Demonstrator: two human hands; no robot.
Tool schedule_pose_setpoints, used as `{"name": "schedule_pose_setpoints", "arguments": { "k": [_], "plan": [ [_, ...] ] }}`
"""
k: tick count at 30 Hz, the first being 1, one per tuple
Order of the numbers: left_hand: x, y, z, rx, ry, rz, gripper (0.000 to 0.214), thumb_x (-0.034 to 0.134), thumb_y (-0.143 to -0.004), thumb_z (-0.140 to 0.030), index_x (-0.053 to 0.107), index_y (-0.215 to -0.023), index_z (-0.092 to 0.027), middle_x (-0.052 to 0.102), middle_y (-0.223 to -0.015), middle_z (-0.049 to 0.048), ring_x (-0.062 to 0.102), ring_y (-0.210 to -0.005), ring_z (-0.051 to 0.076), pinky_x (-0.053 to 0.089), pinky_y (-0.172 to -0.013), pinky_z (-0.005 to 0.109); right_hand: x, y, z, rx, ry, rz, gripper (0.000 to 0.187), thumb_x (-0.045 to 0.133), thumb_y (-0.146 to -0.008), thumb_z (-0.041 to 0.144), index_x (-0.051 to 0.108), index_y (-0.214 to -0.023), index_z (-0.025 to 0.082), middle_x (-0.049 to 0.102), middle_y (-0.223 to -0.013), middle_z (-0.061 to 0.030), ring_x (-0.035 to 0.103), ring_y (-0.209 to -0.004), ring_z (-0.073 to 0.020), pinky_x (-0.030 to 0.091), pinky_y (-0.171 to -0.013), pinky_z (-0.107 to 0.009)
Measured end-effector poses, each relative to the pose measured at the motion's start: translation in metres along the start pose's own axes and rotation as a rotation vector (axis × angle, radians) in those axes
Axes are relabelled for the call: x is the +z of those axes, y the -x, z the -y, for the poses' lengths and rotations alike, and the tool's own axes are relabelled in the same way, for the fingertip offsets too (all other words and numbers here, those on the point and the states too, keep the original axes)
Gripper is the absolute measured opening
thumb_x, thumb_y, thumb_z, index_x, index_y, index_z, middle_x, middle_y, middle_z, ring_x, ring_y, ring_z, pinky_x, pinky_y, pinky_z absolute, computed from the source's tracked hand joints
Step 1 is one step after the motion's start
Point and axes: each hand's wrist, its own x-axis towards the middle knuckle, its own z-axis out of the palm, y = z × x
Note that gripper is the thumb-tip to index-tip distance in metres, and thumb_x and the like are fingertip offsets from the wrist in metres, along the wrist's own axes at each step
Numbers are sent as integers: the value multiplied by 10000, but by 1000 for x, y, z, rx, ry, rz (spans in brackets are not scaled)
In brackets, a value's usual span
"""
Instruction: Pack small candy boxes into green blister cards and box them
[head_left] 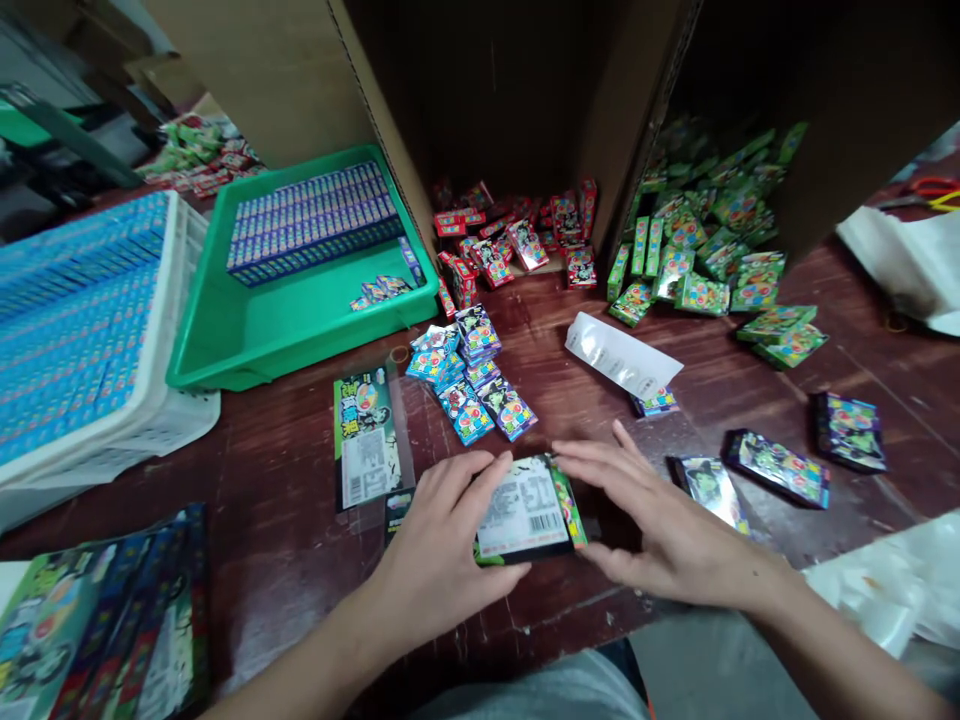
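Observation:
My left hand (439, 545) grips the left side of a small packed bag (525, 510) showing a white barcode label, low on the dark wooden table (292, 560). My right hand (660, 520) is just right of the bag with fingers spread and stretched out, its fingertips close to the bag's green edge. A flat printed bag (369, 435) lies to the left. A heap of small blue and purple boxes (472, 375) sits just beyond the hands.
A green tray (247, 330) holds rows of purple boxes, beside a white basket (169, 300) of blue ones. Cardboard cartons spill red boxes (517, 240) and green boxes (705, 260). Filled packs (776, 467) lie right; flat bags (97, 620) stack at bottom left.

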Motion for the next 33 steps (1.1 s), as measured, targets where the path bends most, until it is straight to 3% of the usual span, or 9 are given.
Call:
{"name": "schedule_pose_setpoints", "arguments": {
  "k": [3,6,9,12,15,20,26,29,33],
  "plan": [
    [4,-5,-13,-217,74,-140,947,836,-711,-380,342,-1517,-318,466,-1435,97,509,-1290,343,435,-1089,531,7,0,-1,120,-100,-189,690,663,-926,273,350,-1540,304,386,-1616,-107,366,-1494,-305,192,-1260,-587],
    [10,-11,-26,-330,277,-169,1056,903,-637,-430,333,-1522,-349,457,-1414,92,542,-1257,347,475,-1054,534,18,-5,3,255,-350,-307,615,666,-948,315,401,-1502,354,512,-1510,-82,513,-1381,-273,435,-1153,-471],
    [21,-14,-31,-353,569,-218,852,816,-785,-438,373,-1509,-355,489,-1399,89,570,-1257,311,493,-1053,499,26,-14,5,311,-620,-366,559,577,-1008,327,357,-1522,351,595,-1376,-89,629,-1208,-219,549,-1003,-368],
    [29,-15,-33,-376,846,-344,572,605,-972,-340,382,-1498,-356,541,-1415,75,595,-1263,258,491,-1071,455,26,-21,2,312,-724,-356,489,545,-1027,325,389,-1490,339,626,-1263,-75,646,-1091,-182,558,-927,-314],
    [31,-12,-31,-366,948,-370,557,623,-960,-300,412,-1475,-335,568,-1411,66,603,-1261,243,486,-1079,410,22,-22,-4,345,-706,-267,292,564,-1019,339,542,-1308,306,636,-1109,-38,624,-982,-164,539,-839,-279],
    [23,-2,-11,-437,1013,-186,530,683,-927,-314,462,-1408,-322,612,-1295,60,664,-1115,215,550,-949,338,23,-20,-3,350,-680,-77,172,515,-1035,366,592,-1153,267,633,-972,-14,589,-855,-162,500,-758,-293],
    [14,1,9,-462,1087,-3,476,698,-918,-346,495,-1348,-318,621,-1319,57,647,-1158,231,542,-947,328,26,-25,6,349,-637,-43,176,499,-1041,360,599,-1144,258,651,-982,-12,604,-882,-164,504,-801,-304],
    [16,2,9,-543,1071,-95,550,748,-873,-350,451,-1333,-310,652,-1207,40,689,-1029,215,565,-870,326,19,-31,8,323,-611,-25,170,502,-1038,352,616,-1122,258,658,-967,-6,608,-867,-161,506,-790,-299],
    [21,7,10,-619,1038,-240,341,781,-843,-360,509,-1020,-254,678,-1075,9,690,-933,186,565,-791,285,27,-36,12,319,-597,-48,202,535,-1024,353,630,-1185,277,674,-994,-14,633,-885,-172,530,-818,-314]
  ]
}}
